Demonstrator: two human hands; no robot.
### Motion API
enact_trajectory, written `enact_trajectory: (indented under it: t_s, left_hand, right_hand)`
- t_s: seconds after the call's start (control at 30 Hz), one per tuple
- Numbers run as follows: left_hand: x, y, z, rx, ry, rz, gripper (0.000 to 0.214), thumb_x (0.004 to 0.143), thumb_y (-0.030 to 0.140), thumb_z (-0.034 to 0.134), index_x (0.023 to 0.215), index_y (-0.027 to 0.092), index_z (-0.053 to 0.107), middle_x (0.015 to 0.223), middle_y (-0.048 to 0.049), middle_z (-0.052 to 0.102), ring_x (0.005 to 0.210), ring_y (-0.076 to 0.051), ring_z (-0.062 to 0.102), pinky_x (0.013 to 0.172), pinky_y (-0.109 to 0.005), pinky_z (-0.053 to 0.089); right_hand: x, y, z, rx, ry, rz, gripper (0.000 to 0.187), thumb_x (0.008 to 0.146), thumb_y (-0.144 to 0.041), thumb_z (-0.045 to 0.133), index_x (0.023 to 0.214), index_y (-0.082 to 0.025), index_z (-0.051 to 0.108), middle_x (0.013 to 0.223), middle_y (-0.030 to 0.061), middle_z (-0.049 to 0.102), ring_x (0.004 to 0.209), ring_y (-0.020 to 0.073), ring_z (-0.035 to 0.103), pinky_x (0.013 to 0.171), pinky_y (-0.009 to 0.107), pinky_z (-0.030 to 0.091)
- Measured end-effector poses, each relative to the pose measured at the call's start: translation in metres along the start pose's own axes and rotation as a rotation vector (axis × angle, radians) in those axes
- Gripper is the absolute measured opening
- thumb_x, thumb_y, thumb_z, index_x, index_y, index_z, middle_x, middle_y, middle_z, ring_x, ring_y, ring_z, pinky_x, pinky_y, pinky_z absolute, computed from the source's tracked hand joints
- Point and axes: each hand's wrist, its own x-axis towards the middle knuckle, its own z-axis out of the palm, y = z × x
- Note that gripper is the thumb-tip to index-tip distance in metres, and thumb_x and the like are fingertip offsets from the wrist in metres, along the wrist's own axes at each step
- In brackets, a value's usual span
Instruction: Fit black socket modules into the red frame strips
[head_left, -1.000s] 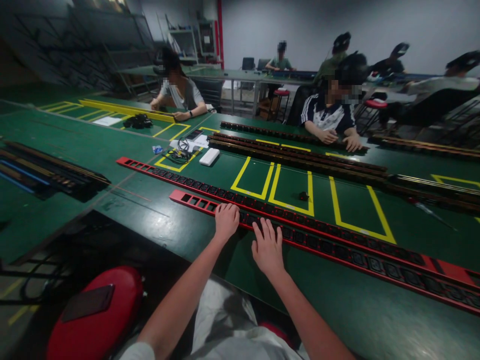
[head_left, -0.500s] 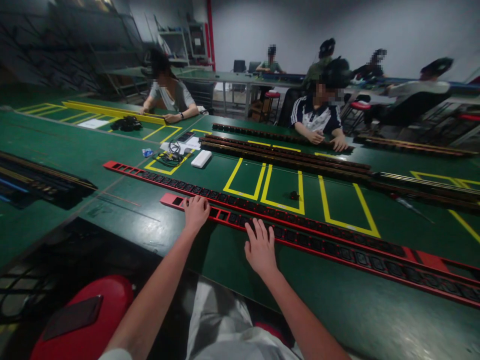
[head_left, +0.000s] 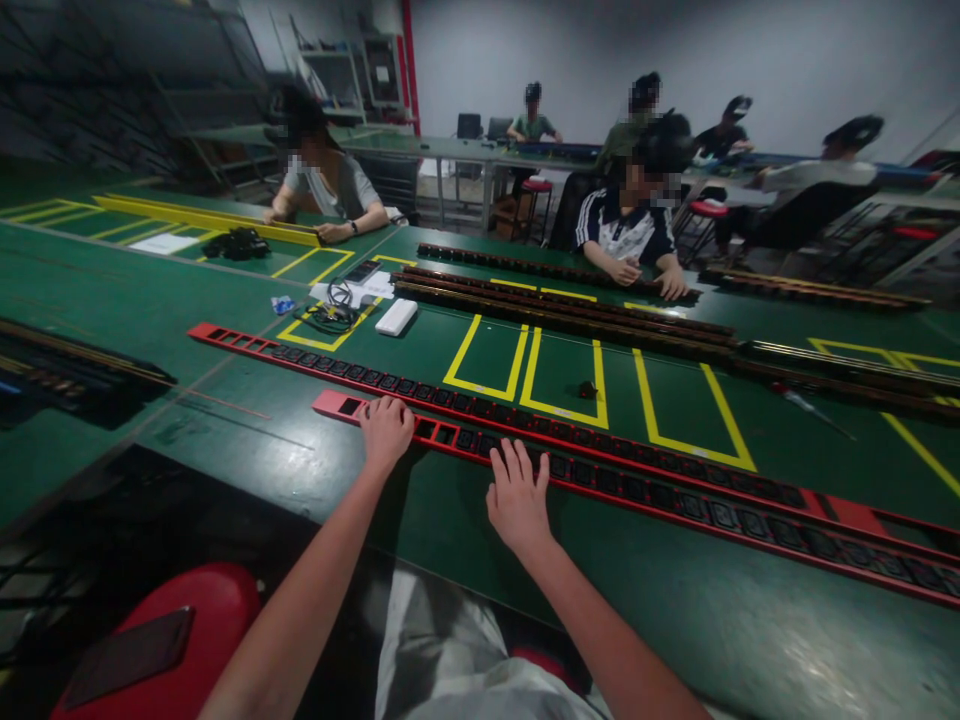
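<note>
A long red socket strip (head_left: 637, 489) lies across the green table in front of me. Black sockets fill most of it, while a few square openings show near its left end. My left hand (head_left: 386, 437) is closed over the strip near that end, fingers bent across it and fingertips partly hidden. Farther right, my right hand (head_left: 519, 497) lies with its fingers stretched out and spread, the tips touching the strip's sockets. Just behind runs a second red socket strip (head_left: 442, 397), nearly parallel, with several openings at its left end.
Dark metal rails (head_left: 562, 310) lie beyond the yellow tape outlines. A white box (head_left: 396, 317) and cables (head_left: 330, 312) sit left of them. A screwdriver (head_left: 814, 410) lies at right. Two co-workers sit opposite. A red stool (head_left: 214, 610) holding a phone (head_left: 131, 655) stands at my left.
The camera view has shifted slightly, moving the background a little left and up. Both hands stay at nearly the same places on the near red socket strip.
</note>
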Motion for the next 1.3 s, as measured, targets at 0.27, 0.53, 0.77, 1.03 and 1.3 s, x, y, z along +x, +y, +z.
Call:
enact_trajectory:
  t_s: [0.27,0.53,0.77,1.03,1.3]
  left_hand:
    - [-0.001,0.0,0.0,-0.012,-0.001,0.0,0.024,0.096,0.029,0.044,0.086,0.023,0.064,0.103,-0.0092,0.068,0.108,-0.029,0.056,0.111,-0.05,0.031]
    - [0.0,0.001,-0.001,-0.015,-0.006,-0.003,0.024,0.096,0.029,0.044,0.087,0.023,0.066,0.104,-0.0094,0.068,0.107,-0.029,0.056,0.11,-0.051,0.031]
    - [0.0,0.0,0.0,-0.012,-0.003,-0.01,0.021,0.095,0.029,0.046,0.09,0.023,0.065,0.107,-0.0085,0.067,0.107,-0.028,0.057,0.112,-0.05,0.031]
    - [0.0,0.0,-0.001,-0.008,-0.009,-0.018,0.02,0.096,0.029,0.046,0.091,0.024,0.065,0.107,-0.0088,0.066,0.108,-0.028,0.057,0.112,-0.049,0.03]
    - [0.0,0.001,-0.001,-0.007,-0.012,-0.014,0.022,0.096,0.029,0.045,0.092,0.023,0.066,0.107,-0.0089,0.067,0.108,-0.028,0.056,0.113,-0.049,0.029]
  right_hand:
    - [0.007,-0.014,0.01,0.036,0.003,-0.065,0.057,0.095,-0.026,0.051,0.15,-0.01,0.049,0.162,0.0144,0.038,0.153,0.0287,0.028,0.128,0.055,0.011]
    - [0.016,-0.013,0.01,0.068,0.04,-0.065,0.047,0.096,-0.023,0.05,0.141,-0.011,0.059,0.153,0.0135,0.051,0.147,0.0258,0.039,0.13,0.049,0.013]
    - [0.017,-0.017,0.017,0.072,0.041,-0.08,0.055,0.095,-0.023,0.051,0.147,-0.005,0.051,0.158,0.0146,0.045,0.15,0.028,0.033,0.129,0.046,0.018]
    - [0.017,-0.016,0.014,0.076,0.012,-0.07,0.055,0.096,-0.023,0.048,0.148,-0.006,0.05,0.158,0.0137,0.045,0.15,0.0267,0.033,0.128,0.044,0.021]
    - [0.016,-0.015,0.015,0.087,0.034,-0.089,0.061,0.095,-0.021,0.048,0.155,-0.012,0.041,0.159,0.0125,0.043,0.15,0.0275,0.033,0.127,0.047,0.022]
